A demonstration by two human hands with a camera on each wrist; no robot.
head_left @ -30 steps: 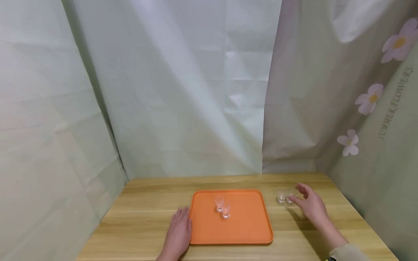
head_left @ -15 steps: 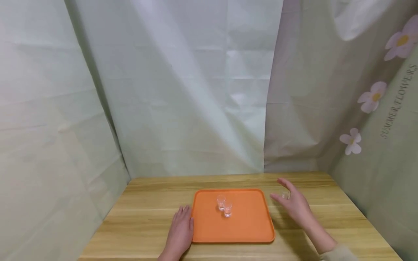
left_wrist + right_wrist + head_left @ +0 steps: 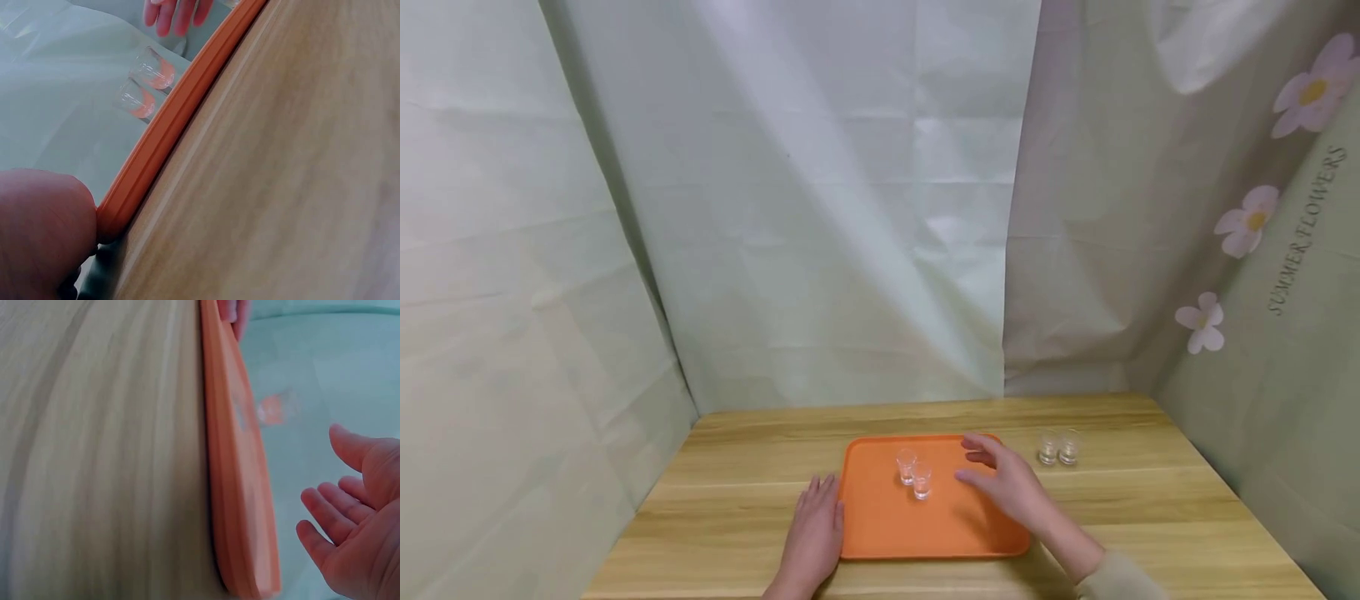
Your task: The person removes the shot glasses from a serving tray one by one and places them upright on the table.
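Two small clear shot glasses (image 3: 922,482) stand close together, upright, on an orange tray (image 3: 880,533). My left hand (image 3: 811,527) lies with straight fingers against the tray's left edge; in the left wrist view its thumb side (image 3: 47,231) is at the tray's corner. Over the right part of the tray hovers my right hand (image 3: 1003,483), thumb and fingers spread apart with nothing between them. Its fingertips point toward the two glasses, a short way to their right. The right wrist view shows that same hand (image 3: 362,519) with an empty palm.
Another pair of clear shot glasses (image 3: 1067,450) stands side by side on the wooden table (image 3: 1135,517), right of the tray and beyond my right forearm. Pale curtains (image 3: 850,250) enclose the table at the back and sides.
My right hand has left the pair of glasses on the table and moved left, empty, over the tray. The left hand and all the glasses have stayed in place.
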